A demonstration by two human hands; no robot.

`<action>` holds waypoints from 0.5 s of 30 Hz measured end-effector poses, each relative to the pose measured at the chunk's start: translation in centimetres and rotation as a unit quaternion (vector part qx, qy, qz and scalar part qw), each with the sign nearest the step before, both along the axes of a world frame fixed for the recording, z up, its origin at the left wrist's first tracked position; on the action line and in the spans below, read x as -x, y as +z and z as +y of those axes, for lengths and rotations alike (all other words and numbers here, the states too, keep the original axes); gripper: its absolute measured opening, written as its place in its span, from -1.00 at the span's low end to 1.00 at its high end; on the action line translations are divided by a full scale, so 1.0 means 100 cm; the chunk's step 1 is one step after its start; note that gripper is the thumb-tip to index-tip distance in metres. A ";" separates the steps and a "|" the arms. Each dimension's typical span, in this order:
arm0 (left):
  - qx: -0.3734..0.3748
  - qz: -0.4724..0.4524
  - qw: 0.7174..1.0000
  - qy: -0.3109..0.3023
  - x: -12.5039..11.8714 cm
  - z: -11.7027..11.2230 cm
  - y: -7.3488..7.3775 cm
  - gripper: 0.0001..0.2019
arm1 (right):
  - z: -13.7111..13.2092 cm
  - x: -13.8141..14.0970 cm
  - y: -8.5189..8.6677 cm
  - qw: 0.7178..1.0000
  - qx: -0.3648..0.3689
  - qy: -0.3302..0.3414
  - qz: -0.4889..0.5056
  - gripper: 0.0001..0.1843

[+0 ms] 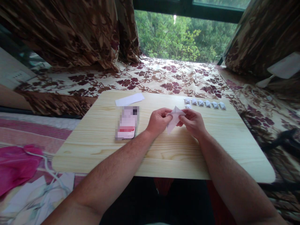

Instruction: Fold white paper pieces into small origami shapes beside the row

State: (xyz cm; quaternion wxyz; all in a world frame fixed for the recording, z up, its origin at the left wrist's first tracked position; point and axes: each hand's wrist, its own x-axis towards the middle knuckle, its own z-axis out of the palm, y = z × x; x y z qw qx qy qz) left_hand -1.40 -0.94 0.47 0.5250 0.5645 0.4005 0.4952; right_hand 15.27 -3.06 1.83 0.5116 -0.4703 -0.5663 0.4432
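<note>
A folded piece of white paper, pointed at top and bottom, is held up over the middle of the table between both hands. My left hand pinches its left side, thumb across the front. On the other side my right hand grips the right edge between thumb and fingers. The fingertips behind the paper are partly hidden. Just beyond my right hand, several small folded paper pieces stand in a row, with one more piece in front of the row's left end.
The pale wooden table has rounded corners. A phone, partly blurred out, lies left of my hands, with white paper strips behind it. A floral cloth covers the ledge beyond. White cables and loose papers lie at lower left.
</note>
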 end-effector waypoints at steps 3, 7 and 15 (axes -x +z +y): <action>0.003 -0.006 1.000 0.002 0.000 0.001 0.000 -0.78 | 0.000 -0.003 0.001 1.000 0.012 0.024 0.017 -0.79; 0.008 -0.019 1.000 -0.014 0.001 0.001 0.000 -0.76 | 0.001 -0.007 0.000 0.998 0.022 0.050 0.033 -0.82; 0.016 -0.076 0.996 -0.054 0.003 -0.001 0.008 -0.83 | 0.003 -0.015 -0.004 0.993 0.017 0.073 0.091 -0.82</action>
